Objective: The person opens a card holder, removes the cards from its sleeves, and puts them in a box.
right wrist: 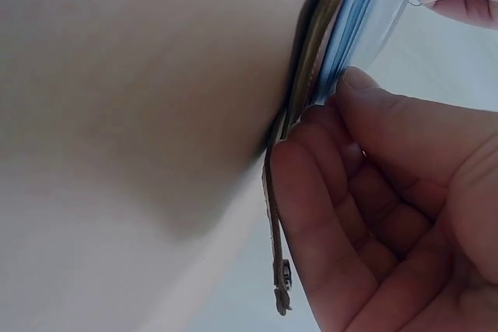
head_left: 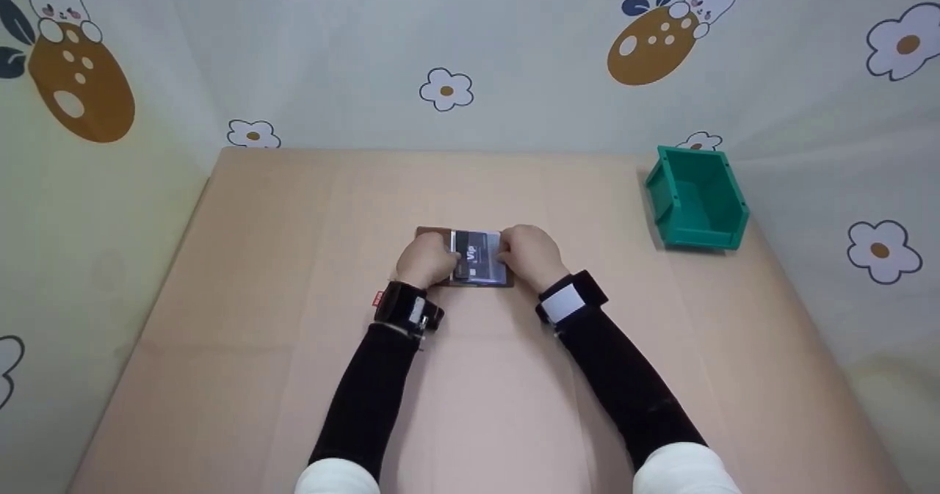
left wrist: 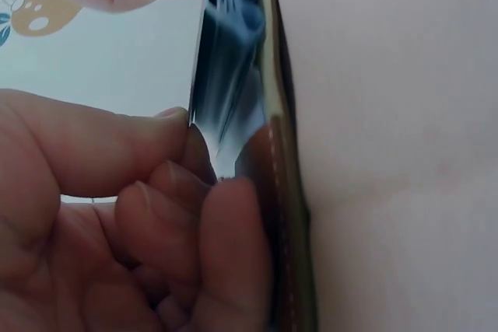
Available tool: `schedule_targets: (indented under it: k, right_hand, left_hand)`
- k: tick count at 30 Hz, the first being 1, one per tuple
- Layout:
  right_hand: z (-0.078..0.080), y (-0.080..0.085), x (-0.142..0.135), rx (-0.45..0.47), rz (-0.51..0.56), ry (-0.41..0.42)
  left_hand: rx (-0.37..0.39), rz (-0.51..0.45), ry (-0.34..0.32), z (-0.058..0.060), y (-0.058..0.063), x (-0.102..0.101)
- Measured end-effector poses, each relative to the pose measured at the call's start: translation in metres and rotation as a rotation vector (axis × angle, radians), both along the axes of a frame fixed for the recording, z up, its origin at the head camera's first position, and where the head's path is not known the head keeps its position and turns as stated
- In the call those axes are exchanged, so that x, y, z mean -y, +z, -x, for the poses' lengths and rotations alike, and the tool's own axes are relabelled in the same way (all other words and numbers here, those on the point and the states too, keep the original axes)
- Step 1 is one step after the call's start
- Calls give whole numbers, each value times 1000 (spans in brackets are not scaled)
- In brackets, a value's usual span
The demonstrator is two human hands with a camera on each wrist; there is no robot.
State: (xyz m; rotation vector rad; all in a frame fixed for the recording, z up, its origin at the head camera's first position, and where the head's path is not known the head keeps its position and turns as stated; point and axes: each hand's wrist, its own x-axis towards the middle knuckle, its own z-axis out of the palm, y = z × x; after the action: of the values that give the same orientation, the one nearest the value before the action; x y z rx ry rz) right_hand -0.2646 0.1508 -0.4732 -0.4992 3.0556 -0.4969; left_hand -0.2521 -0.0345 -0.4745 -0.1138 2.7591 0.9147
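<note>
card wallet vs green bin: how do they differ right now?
Color: the card wallet has a brown cover; the bin is green.
Shape: the wallet is flat, with clear sleeves; the bin is a deep box and looks larger in the head view.
Contact: the left hand and right hand grip the wallet; neither touches the bin.
Shared: both are open.
</note>
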Motion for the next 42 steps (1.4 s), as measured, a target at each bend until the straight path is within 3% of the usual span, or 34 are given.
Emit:
schedule_targets:
  k: [7,21,31,42]
  right_hand:
    - [-1,-2,0,-11,10,8]
    - [0,-2,-1,-17,26,19]
    - [0,-4,-2,-22,22,29]
    - [0,-2,-1,-9,22,23]
  left_hand:
    - [15,-43,-28,0,1,15]
    - [100,-173,33,-2,4,41]
    - [147,-269,72,-3,4,49]
    - [187,-310,91,-4,12,51]
